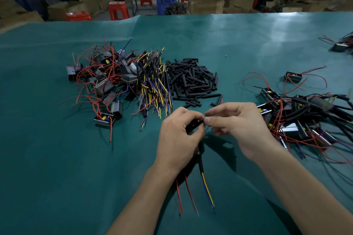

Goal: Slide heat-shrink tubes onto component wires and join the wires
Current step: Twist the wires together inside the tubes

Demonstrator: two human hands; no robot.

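The left hand (179,135) curls its fingers round a black heat-shrink tube (193,126), holding it with the tube's end pointing right toward the other hand. The right hand (236,126) pinches thumb and forefinger together at that tube's open end; what sits between the fingertips is too small to tell. Both forearms reach in from the near edge, the hands meeting knuckle to knuckle above the green table cover (57,168). From under the left palm red wires (188,192) and a black-sleeved lead with yellow and blue cores (206,187) hang toward the near side.

Just beyond the hands lies a heap of loose black tubes (193,80). To its left is a bundle of yellow, blue and black leads (154,86), and farther left a pile of grey components with red wires (103,80). To the right of the hands lies a tangle of components with black sleeving (305,116).
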